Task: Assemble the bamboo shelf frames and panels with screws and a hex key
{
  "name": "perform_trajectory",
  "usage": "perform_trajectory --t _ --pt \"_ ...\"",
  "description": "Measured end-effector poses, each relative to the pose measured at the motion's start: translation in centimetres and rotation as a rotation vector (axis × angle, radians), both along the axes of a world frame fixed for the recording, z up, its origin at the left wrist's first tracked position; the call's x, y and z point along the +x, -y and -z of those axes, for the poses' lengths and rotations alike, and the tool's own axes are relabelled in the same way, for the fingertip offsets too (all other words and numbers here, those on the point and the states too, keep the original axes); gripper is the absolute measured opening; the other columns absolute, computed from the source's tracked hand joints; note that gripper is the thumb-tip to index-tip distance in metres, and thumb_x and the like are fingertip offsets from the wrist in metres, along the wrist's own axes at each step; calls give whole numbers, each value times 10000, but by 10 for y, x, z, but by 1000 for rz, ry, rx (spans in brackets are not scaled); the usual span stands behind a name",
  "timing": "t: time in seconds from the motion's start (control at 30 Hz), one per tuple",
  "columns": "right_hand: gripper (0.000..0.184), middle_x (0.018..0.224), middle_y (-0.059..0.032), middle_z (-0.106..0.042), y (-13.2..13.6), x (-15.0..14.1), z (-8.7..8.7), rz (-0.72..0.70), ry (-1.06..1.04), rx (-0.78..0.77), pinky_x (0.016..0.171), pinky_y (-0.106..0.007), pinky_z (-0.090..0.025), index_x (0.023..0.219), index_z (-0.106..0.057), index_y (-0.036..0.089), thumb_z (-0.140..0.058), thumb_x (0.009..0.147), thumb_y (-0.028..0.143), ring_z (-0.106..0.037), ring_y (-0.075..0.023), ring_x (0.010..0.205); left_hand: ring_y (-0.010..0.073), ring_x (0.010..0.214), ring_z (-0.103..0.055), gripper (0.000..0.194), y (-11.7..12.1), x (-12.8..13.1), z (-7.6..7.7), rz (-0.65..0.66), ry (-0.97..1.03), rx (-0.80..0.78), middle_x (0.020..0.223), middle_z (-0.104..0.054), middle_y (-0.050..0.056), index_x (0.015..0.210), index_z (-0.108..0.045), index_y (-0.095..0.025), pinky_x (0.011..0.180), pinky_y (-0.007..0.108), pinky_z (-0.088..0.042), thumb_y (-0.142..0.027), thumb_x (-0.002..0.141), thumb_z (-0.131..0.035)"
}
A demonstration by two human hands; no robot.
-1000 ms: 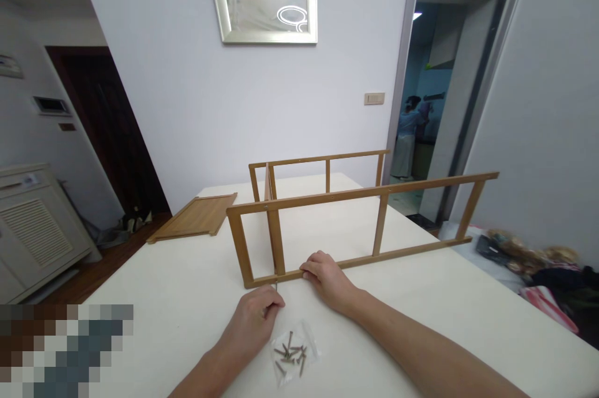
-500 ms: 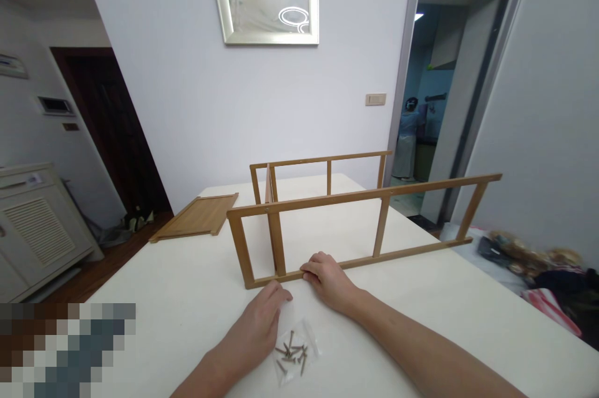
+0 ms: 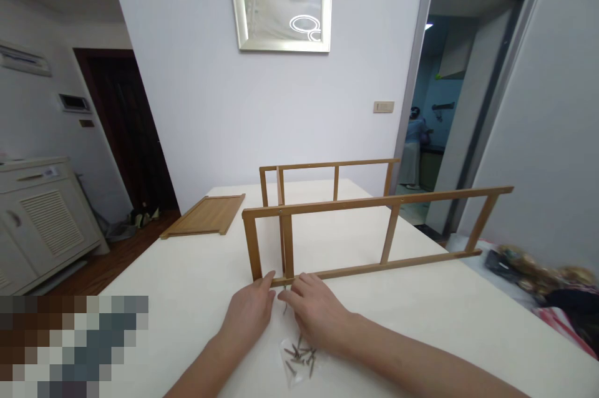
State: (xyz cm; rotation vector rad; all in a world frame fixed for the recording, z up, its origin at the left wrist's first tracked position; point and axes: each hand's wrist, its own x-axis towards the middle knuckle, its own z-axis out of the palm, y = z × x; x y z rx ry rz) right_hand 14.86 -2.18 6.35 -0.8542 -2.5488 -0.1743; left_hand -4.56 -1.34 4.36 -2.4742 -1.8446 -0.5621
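A wooden rack frame (image 3: 337,203) stands on its side on the white table, its two ladder-like sides joined by a shelf panel near the left end. My left hand (image 3: 249,310) holds the bottom rail at the near left corner, thumb and fingers closed about it. Beside it, my right hand (image 3: 318,307) is closed at the same rail, below the panel joint. A thin metal piece (image 3: 285,307) shows at its fingertips; blur hides its exact kind. Just below my hands lies a clear plastic bag (image 3: 292,379) with several screws (image 3: 299,357), partly covered by my right hand.
A slatted wooden panel (image 3: 206,216) lies flat at the table's far left. The white table (image 3: 397,317) reaches the wall. Piled clothes and bags (image 3: 538,273) sit beyond its right edge. Through the doorway, a person (image 3: 412,145) stands in another room.
My right hand has moved left along the rail to the panel joint, and a thin metal piece now shows there. My left hand has moved up onto the rail. The view has tilted slightly.
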Motion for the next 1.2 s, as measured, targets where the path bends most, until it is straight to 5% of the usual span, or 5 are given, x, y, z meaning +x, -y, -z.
perform_trajectory --t 0.27,0.73,1.2 --pt "238 868 -106 -621 -6 -11 -20 -248 395 334 708 -348 -384 803 -683 127 -481 928 116 -505 -207 790 244 797 -725 326 -4 7 -17 -103 -124 -100 862 -761 104 1047 -642 -191 682 313 -498 -226 975 -326" --pt "239 1050 -271 -690 6 -60 0 -41 585 298 658 -405 -440 908 -735 28 -548 846 162 -616 -312 902 220 806 -719 295 -6 4 -18 -100 -115 -123 848 -759 61 940 -642 -227 662 274 -454 -258 969 -350" --pt "116 714 -121 -680 0 -44 -19 -144 678 263 587 -354 -442 792 -690 78 -584 824 112 -616 -226 641 239 844 -719 330 -8 3 -16 -117 -68 -101 898 -762 73 982 -670 -238 707 305 -479 -263 970 -341"
